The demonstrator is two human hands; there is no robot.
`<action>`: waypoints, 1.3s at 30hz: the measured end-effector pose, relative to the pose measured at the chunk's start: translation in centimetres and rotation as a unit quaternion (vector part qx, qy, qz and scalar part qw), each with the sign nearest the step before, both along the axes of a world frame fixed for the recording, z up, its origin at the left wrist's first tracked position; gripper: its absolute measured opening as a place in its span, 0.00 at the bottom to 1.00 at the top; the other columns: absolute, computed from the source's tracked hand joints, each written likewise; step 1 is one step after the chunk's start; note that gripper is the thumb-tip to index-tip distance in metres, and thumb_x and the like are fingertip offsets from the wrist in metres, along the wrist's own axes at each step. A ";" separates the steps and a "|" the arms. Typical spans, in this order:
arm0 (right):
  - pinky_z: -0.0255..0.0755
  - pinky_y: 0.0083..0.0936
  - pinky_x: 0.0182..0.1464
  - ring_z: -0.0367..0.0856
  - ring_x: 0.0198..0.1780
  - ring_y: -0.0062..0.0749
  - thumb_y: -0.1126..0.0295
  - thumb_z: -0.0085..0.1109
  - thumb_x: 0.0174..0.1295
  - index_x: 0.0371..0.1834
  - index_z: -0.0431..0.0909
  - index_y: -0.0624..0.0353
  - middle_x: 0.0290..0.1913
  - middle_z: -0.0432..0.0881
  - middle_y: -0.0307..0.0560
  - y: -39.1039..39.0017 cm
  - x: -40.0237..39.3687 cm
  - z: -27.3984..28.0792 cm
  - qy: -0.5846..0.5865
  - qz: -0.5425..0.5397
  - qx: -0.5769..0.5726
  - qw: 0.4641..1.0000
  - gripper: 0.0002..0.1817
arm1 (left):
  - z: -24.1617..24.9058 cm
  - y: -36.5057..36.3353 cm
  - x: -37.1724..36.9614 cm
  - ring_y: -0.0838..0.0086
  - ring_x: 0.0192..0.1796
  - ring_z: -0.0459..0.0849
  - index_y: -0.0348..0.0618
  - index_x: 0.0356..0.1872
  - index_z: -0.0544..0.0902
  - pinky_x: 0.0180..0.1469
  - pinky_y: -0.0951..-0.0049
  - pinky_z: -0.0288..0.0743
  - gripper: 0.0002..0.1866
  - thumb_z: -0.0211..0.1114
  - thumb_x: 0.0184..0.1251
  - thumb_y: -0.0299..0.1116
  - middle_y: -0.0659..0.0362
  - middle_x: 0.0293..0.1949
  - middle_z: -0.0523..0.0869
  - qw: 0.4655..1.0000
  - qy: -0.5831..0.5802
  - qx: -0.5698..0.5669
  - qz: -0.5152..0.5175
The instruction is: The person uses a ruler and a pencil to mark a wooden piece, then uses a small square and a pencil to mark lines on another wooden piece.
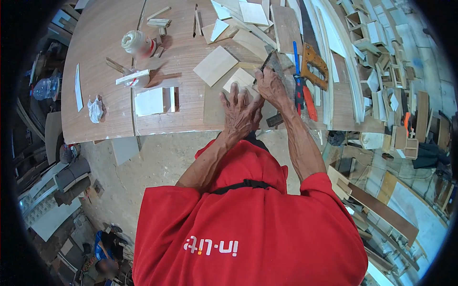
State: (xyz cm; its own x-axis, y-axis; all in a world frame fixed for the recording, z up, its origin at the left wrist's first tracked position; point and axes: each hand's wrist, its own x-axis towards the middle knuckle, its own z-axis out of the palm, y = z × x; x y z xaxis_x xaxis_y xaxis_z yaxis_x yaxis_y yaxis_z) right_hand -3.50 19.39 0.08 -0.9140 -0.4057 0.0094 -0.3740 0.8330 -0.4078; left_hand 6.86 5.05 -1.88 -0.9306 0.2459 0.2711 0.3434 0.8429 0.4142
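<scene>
Both hands are at the front part of the wooden worktable (pixel 176 114). My left hand (pixel 241 108) lies with its fingers spread over a pale wood piece (pixel 238 80), near the table's front edge. Beside it, touching or nearly so, my right hand (pixel 274 88) has its fingers closed round a thin dark tool (pixel 268 59) that points away from me. What kind of tool it is cannot be made out. A square light wood panel (pixel 215 66) lies just beyond my left hand. Under the hands is a larger flat board (pixel 212 107).
Right of my hands lie a wood-handled saw (pixel 315 66) and a red and blue tool (pixel 299 90). Wood offcuts (pixel 253 43) are piled behind. A jar (pixel 137 44) and a white panel (pixel 149 101) stand left. Another person (pixel 107 248) is at lower left.
</scene>
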 end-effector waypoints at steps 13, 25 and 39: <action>0.77 0.47 0.46 0.86 0.41 0.55 0.60 0.47 0.74 0.50 0.76 0.64 0.35 0.83 0.66 -0.5 0.0 1.9 -0.077 -0.103 -0.073 0.989 0.17 | -0.2 -0.1 0.1 0.40 0.74 0.54 0.74 0.67 0.74 0.66 0.21 0.44 0.28 0.65 0.65 0.49 0.47 0.62 0.65 1.000 -0.016 -0.015 -0.007; 0.73 0.39 0.50 0.79 0.45 0.48 0.69 0.62 0.65 0.48 0.80 0.59 0.40 0.82 0.51 9.1 13.8 3.7 0.119 -0.225 -0.122 0.959 0.10 | 0.1 -0.2 -0.2 0.41 0.74 0.54 0.75 0.65 0.76 0.66 0.22 0.46 0.30 0.70 0.58 0.48 0.49 0.62 0.66 0.999 -0.012 -0.028 -0.017; 0.68 0.42 0.54 0.76 0.54 0.45 0.69 0.68 0.53 0.56 0.79 0.50 0.45 0.78 0.47 10.2 16.8 1.9 0.046 -0.237 0.037 0.970 0.24 | 0.5 -0.6 -0.4 0.42 0.74 0.54 0.67 0.68 0.75 0.66 0.25 0.48 0.32 0.68 0.58 0.47 0.49 0.61 0.67 0.998 -0.002 -0.053 -0.031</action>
State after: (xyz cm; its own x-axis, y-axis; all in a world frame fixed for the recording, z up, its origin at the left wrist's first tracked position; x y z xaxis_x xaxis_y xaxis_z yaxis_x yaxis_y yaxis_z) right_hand 13.35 29.56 1.98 -0.9947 0.0562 0.0863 0.0253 0.9456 -0.3243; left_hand 6.50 4.46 -1.38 -0.9138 0.3301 0.2366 0.3946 0.8596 0.3246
